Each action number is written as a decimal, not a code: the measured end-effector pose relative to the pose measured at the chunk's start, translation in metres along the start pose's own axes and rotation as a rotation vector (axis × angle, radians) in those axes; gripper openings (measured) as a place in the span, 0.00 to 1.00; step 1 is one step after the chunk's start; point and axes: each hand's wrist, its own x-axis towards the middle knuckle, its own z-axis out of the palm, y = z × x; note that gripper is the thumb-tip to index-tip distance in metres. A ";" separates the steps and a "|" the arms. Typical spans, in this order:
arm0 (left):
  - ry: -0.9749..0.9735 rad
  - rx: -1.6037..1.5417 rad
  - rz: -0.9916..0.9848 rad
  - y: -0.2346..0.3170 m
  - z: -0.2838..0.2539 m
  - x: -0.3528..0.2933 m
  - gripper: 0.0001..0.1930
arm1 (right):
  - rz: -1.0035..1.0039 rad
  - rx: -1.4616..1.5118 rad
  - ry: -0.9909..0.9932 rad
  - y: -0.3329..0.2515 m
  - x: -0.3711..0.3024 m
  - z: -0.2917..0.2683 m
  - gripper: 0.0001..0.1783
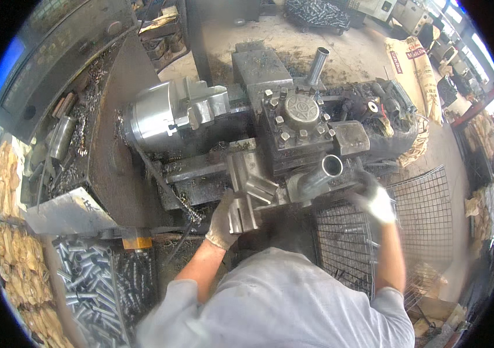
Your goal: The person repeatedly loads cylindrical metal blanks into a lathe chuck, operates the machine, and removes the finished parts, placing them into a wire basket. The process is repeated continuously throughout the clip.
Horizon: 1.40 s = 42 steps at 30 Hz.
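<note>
In a grey work glove, my left hand [221,223] is closed on an angular, ridged steel block [243,215] at the front of a lathe. Right beside that block is a similar angled steel piece [248,173]; whether the two are joined I cannot tell. My right hand [374,200], also gloved, is smeared by motion to the right of a short upright metal tube [323,174] on the carriage. Its fingers cannot be made out. Behind the hands stands the square tool post [300,116] with several bolts. To the left is the chuck [154,116], fitted with stepped jaws [207,103].
A bin of short metal tubes [87,290] stands at the lower left. Wire mesh baskets [424,209] are on the right, with a paper sack [412,72] farther back. Metal chips [192,214] hang near the lathe's front. Another tube [318,66] sticks up behind the tool post.
</note>
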 end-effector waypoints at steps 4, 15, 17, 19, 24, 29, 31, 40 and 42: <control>0.018 0.294 -0.041 -0.001 0.017 -0.017 0.31 | -0.358 -0.191 -0.184 -0.095 0.037 0.074 0.25; 0.285 0.365 0.296 0.052 -0.018 -0.009 0.26 | -0.789 -0.457 -0.269 -0.152 0.042 0.193 0.28; 0.327 0.311 0.328 0.066 -0.019 -0.008 0.28 | -0.283 0.070 -0.466 -0.163 0.054 0.174 0.29; 0.272 0.232 0.428 0.072 -0.004 -0.006 0.29 | -0.255 0.467 -0.570 -0.184 0.058 0.150 0.35; 0.099 0.697 0.858 0.081 0.065 0.001 0.28 | -0.279 0.436 -0.595 -0.279 0.051 0.150 0.45; 0.765 2.336 1.270 0.187 0.081 0.024 0.53 | -0.672 0.191 -0.367 -0.303 0.107 0.048 0.43; 0.860 2.433 1.326 0.228 0.088 0.053 0.58 | -0.888 -0.124 -0.121 -0.309 0.167 0.028 0.39; 0.614 2.528 0.992 0.278 0.184 0.058 0.45 | -0.833 -0.980 -0.457 -0.291 0.328 0.089 0.25; 0.637 2.285 1.258 0.233 0.144 0.038 0.39 | -0.721 -0.737 -0.701 -0.293 0.328 0.106 0.32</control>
